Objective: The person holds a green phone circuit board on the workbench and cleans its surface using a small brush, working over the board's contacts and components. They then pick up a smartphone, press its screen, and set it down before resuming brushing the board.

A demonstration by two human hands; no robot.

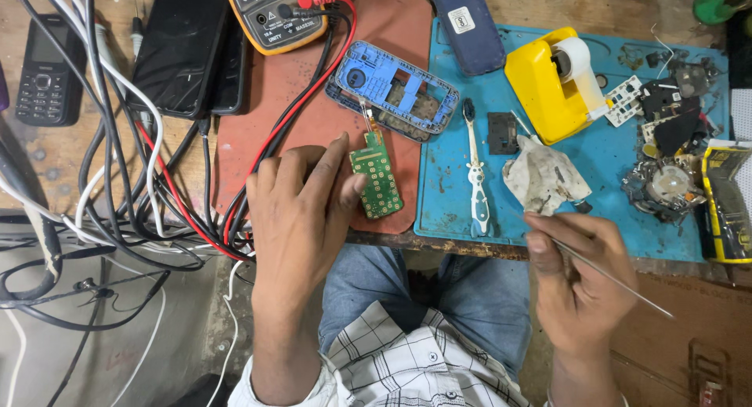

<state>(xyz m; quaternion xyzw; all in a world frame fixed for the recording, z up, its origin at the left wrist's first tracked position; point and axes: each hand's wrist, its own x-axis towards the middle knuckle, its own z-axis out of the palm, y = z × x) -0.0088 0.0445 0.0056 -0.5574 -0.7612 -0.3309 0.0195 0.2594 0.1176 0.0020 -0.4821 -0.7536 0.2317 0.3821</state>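
Green circuit board (376, 183) lies on the reddish mat (313, 117) near the table's front edge, just below a blue phone frame (392, 90). The left hand (301, 219) rests beside it, fingers loose, fingertips touching the board's left edge. The right hand (576, 274) hangs off the table edge, fingers pinched on thin metal tweezers (611, 275), near a crumpled cloth (543, 176) on the blue mat (603, 148).
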